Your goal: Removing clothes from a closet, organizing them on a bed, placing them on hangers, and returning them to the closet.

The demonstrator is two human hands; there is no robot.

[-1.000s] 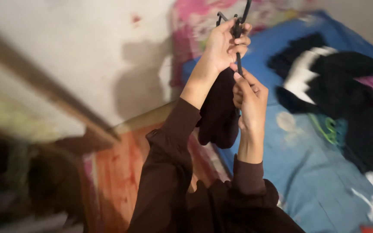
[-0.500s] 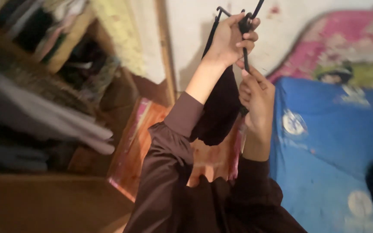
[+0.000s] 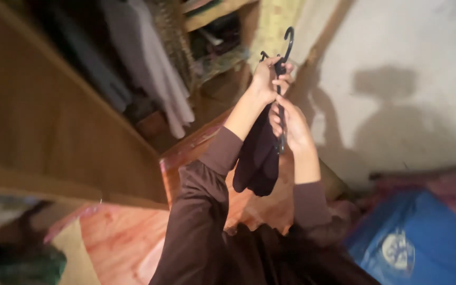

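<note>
We have both arms raised in front of us, brown sleeves running up from the bottom edge of the view toward twelve o'clock. Our left hand point(image 3: 266, 79) sits highest, its fingers curled tight around the neck of a black plastic hanger point(image 3: 282, 63), just under the hook, which points up and is free of any rail. Our right hand point(image 3: 290, 126) is directly below it, at about six o'clock from the left, fingers closed around the hanger's lower part, which shows only as a thin dark bar between the two hands.

A dark garment point(image 3: 258, 158) droops from the hanger, bunched and folded on itself, hanging down between our forearms toward the reddish floor point(image 3: 133, 237). It looks only partly settled — we cannot tell whether it is threaded properly over the hanger.

At ten to eleven o'clock from the hands stands an open wooden wardrobe point(image 3: 69, 121), with pale clothes point(image 3: 154, 68) hanging inside. The hanger is near its opening but still outside it. To the right is a plain white wall point(image 3: 397, 79) carrying our shadow, and at five o'clock a corner of blue bedding point(image 3: 423, 243).

As we judge it, the garment is on the hanger and carried close to the wardrobe — hanging it inside is not yet done.
</note>
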